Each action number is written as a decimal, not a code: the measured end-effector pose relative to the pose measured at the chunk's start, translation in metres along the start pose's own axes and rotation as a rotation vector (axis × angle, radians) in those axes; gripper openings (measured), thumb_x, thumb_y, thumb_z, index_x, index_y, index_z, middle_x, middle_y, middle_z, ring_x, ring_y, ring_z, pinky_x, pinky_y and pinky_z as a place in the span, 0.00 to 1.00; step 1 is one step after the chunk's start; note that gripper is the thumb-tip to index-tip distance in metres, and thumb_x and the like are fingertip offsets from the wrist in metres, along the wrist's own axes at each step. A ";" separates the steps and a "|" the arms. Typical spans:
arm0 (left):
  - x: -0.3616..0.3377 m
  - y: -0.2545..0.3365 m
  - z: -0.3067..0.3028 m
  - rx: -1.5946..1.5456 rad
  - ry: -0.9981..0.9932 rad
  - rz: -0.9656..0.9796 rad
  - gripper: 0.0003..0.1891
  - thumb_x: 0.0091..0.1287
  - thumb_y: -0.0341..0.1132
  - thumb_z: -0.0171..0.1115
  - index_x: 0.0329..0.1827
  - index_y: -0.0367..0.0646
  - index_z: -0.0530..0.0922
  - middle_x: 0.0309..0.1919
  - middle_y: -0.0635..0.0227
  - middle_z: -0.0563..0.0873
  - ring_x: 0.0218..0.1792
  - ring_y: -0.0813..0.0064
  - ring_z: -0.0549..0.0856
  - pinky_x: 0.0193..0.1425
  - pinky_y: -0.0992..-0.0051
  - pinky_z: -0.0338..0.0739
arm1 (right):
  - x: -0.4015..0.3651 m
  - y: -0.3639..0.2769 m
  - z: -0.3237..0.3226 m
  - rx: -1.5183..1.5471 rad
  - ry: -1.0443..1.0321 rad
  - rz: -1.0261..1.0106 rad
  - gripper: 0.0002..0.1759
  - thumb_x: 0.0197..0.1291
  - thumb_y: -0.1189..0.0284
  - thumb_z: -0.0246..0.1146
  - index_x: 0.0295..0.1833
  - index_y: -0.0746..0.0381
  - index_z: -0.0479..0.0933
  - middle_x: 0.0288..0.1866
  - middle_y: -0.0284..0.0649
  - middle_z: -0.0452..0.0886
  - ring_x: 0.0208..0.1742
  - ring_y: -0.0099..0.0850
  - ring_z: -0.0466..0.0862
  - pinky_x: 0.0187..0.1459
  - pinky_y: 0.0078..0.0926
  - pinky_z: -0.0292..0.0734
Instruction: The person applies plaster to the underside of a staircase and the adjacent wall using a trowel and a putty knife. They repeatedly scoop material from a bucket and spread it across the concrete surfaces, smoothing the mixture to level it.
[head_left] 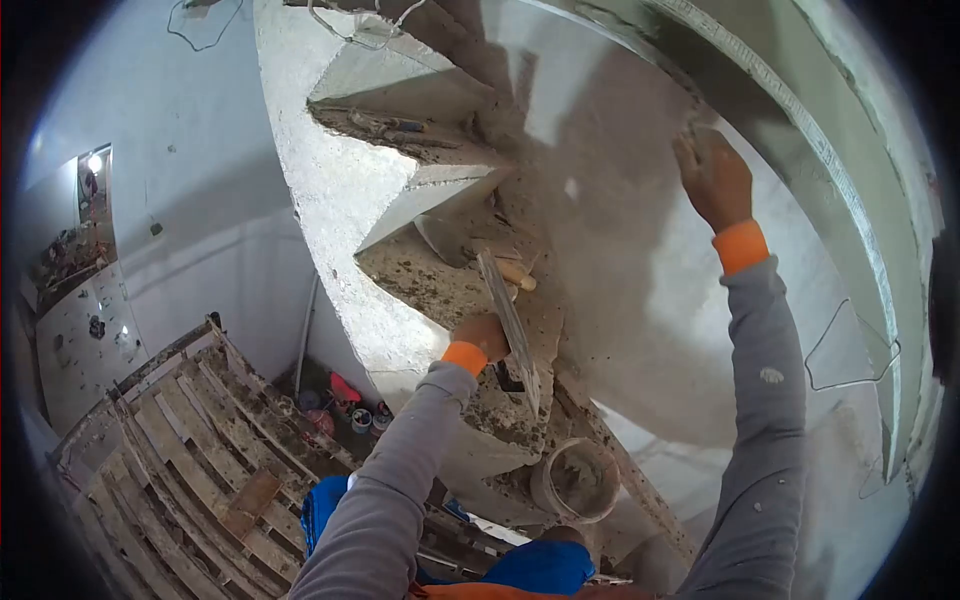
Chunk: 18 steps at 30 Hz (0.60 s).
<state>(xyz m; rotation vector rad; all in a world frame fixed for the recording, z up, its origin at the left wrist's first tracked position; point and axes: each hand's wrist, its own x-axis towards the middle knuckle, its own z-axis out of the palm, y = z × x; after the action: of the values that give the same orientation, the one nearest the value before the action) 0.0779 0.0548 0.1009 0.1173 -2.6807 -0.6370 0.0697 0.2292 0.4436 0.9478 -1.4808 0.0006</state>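
My left hand (484,336) is closed on a long flat board (510,330) with a handle on its underside, tilted over a rough concrete step (430,275). Raised at the right, my right hand (714,175) is against the grey plastered wall (620,230), its fingers bent; what they hold, if anything, is too small to make out. Beyond the board, a tool with a wooden handle (516,274) lies on the step. A round bucket (577,480) with grey material inside stands below the board.
Concrete stairs rise toward the top, with a small tool (408,126) on an upper step. A slatted wooden platform (190,450) is at the lower left, near several small containers (361,420). A bent wire (850,385) hangs at the right.
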 end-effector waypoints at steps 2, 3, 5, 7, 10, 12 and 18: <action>0.011 -0.009 0.018 0.010 0.050 0.025 0.16 0.61 0.43 0.53 0.44 0.46 0.83 0.42 0.57 0.86 0.44 0.55 0.85 0.48 0.59 0.79 | 0.016 -0.005 0.013 -0.126 -0.146 0.032 0.21 0.63 0.55 0.54 0.47 0.62 0.77 0.41 0.49 0.81 0.40 0.48 0.81 0.40 0.44 0.75; 0.013 -0.010 0.022 0.014 0.076 0.037 0.16 0.62 0.43 0.52 0.44 0.46 0.83 0.41 0.57 0.86 0.44 0.55 0.85 0.48 0.59 0.79 | 0.024 -0.013 0.013 -0.149 -0.147 0.023 0.21 0.64 0.54 0.53 0.46 0.62 0.77 0.41 0.49 0.81 0.41 0.49 0.81 0.41 0.45 0.76; 0.015 -0.010 0.024 0.033 0.056 0.030 0.16 0.62 0.43 0.52 0.44 0.45 0.83 0.42 0.57 0.85 0.44 0.55 0.85 0.49 0.60 0.79 | 0.037 -0.022 0.006 -0.120 -0.084 0.014 0.21 0.64 0.54 0.53 0.46 0.61 0.77 0.42 0.49 0.81 0.42 0.48 0.81 0.41 0.44 0.76; 0.015 -0.010 0.023 0.031 0.058 0.017 0.16 0.62 0.43 0.52 0.44 0.45 0.83 0.42 0.57 0.85 0.44 0.55 0.85 0.49 0.60 0.79 | 0.039 -0.024 0.000 -0.052 -0.014 0.014 0.20 0.63 0.54 0.53 0.46 0.60 0.77 0.42 0.48 0.82 0.43 0.48 0.81 0.42 0.44 0.76; 0.010 -0.006 0.018 -0.018 0.068 -0.014 0.16 0.62 0.43 0.53 0.44 0.46 0.83 0.42 0.57 0.85 0.44 0.55 0.84 0.49 0.60 0.79 | 0.019 -0.022 -0.010 0.081 0.114 0.011 0.20 0.63 0.53 0.53 0.48 0.57 0.77 0.43 0.47 0.82 0.44 0.47 0.81 0.43 0.44 0.76; 0.007 -0.004 0.012 -0.045 0.037 -0.045 0.16 0.62 0.43 0.53 0.45 0.46 0.83 0.42 0.57 0.85 0.45 0.55 0.84 0.50 0.61 0.79 | 0.004 -0.018 -0.010 0.147 0.230 0.010 0.21 0.63 0.53 0.54 0.47 0.58 0.77 0.43 0.47 0.82 0.44 0.47 0.81 0.45 0.43 0.75; 0.015 -0.012 0.021 0.048 0.009 0.047 0.16 0.61 0.43 0.53 0.45 0.46 0.82 0.44 0.58 0.85 0.46 0.56 0.84 0.50 0.61 0.79 | 0.037 -0.023 0.026 -0.102 -0.112 0.001 0.22 0.64 0.53 0.53 0.48 0.61 0.77 0.39 0.51 0.82 0.41 0.50 0.81 0.42 0.43 0.75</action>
<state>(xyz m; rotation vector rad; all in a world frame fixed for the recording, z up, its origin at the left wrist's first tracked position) 0.0555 0.0507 0.0836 0.0698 -2.6823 -0.5568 0.0661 0.1802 0.4574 0.8759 -1.5691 -0.1282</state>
